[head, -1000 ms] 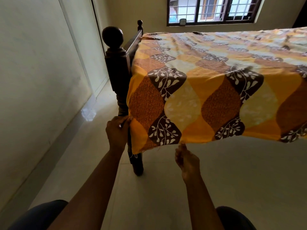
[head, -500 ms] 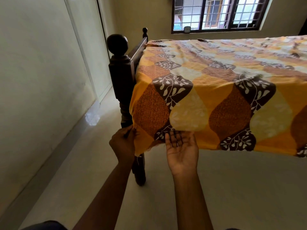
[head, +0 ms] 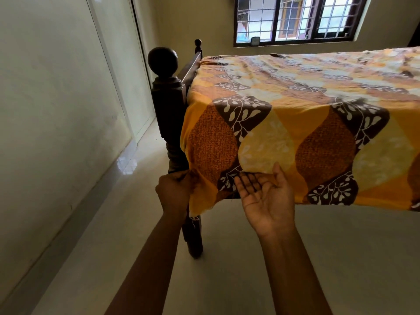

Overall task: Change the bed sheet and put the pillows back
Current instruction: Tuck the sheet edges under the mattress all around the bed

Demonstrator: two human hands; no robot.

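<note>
An orange, yellow and brown leaf-patterned bed sheet [head: 295, 114] covers the bed and hangs over its near side. My left hand [head: 175, 194] is closed on the sheet's hanging corner beside the dark wooden bedpost [head: 167, 105]. My right hand [head: 266, 196] is palm up with fingers spread, its fingertips under the sheet's lower edge, pushing the fabric upward. No pillows are in view.
A pale wall [head: 56, 110] runs along the left, leaving a narrow strip of glossy tiled floor [head: 127, 219] beside the bed. A barred window [head: 295, 19] is in the far wall. The bedpost's leg [head: 193, 242] stands on the floor between my arms.
My right hand rose from below the hem, turned palm up and pressed under the sheet's edge. My left hand kept its hold on the corner. The view moved closer to the bed.
</note>
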